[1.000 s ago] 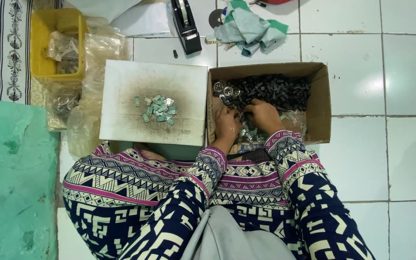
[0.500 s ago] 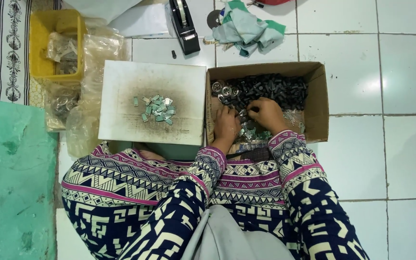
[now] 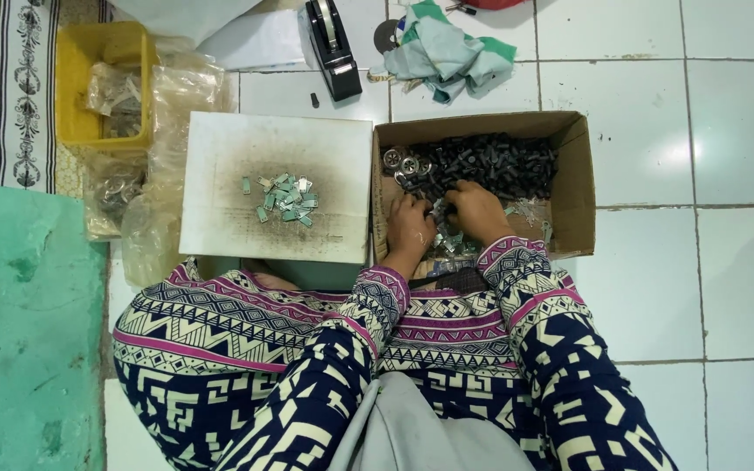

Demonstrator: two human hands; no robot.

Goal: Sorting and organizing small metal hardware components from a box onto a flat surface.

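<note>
Fingers of both hands: buried among small parts inside the cardboard box (image 3: 573, 174), curled downward; whether they are clamped on a piece or merely raking cannot be told from this view. Left hand (image 3: 409, 228): at the box's near-left inner corner, knuckles up, wrist bent down from a patterned sleeve. Right hand (image 3: 479, 212): just beside it toward the box's middle, palm down, fingertips touching the heap of dark parts (image 3: 490, 161) that fills the box's far half. Silvery round pieces (image 3: 401, 162): far-left corner of the box. Loose pale metal bits (image 3: 443, 240): near side of the box, between and under the hands. White board (image 3: 220, 157): touching the box's left wall, carrying a small pile of greenish tabs (image 3: 285, 198). Tape dispenser (image 3: 333, 51) and crumpled cloth (image 3: 447, 52): on the tiled floor beyond the box. Yellow tray (image 3: 76, 87) and clear bags (image 3: 176, 96): well left of the box. Risk, as judged: tangled parts may lift together and spill over the low box wall onto the floor; sharp metal edges could nick crowded fingertips.
</note>
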